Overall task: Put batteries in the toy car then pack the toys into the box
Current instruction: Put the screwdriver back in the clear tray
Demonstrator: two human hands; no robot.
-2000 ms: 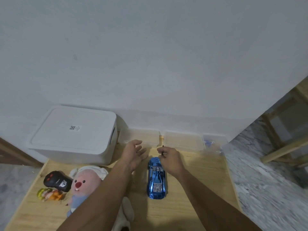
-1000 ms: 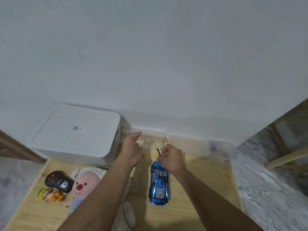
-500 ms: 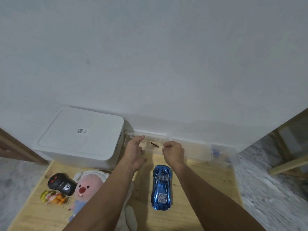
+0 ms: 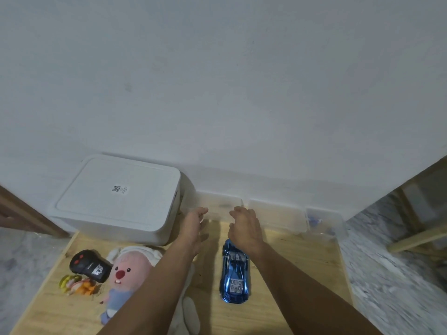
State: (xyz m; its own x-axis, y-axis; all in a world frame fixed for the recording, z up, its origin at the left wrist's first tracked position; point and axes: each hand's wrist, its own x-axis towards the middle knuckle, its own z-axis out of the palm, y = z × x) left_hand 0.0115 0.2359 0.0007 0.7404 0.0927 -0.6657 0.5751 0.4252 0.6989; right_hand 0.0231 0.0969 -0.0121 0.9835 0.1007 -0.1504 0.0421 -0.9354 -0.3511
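The shiny blue toy car (image 4: 233, 274) lies on the wooden table (image 4: 290, 257), nose pointing away from me. My right hand (image 4: 244, 226) hovers just beyond the car's nose with loosely curled fingers and nothing visible in it. My left hand (image 4: 196, 221) is beside it, fingers straight. Both hands are at the front edge of a clear plastic container (image 4: 217, 205), where a dark blur lies inside. The white lidded box (image 4: 116, 197) stands shut at the back left. Near the left edge are a black remote (image 4: 88, 265), a pink plush (image 4: 125, 269) and a small colourful toy (image 4: 77, 285).
Two more clear containers (image 4: 275, 213) (image 4: 324, 222) line the wall at the back right, the far one holding something small and blue. A white wall rises right behind them. Marble floor lies on both sides of the table, with a wooden frame (image 4: 420, 235) to the right.
My right hand carried a small dark stick-like tool from the car to the clear container and let it go there. My left hand moved forward to the container's edge.
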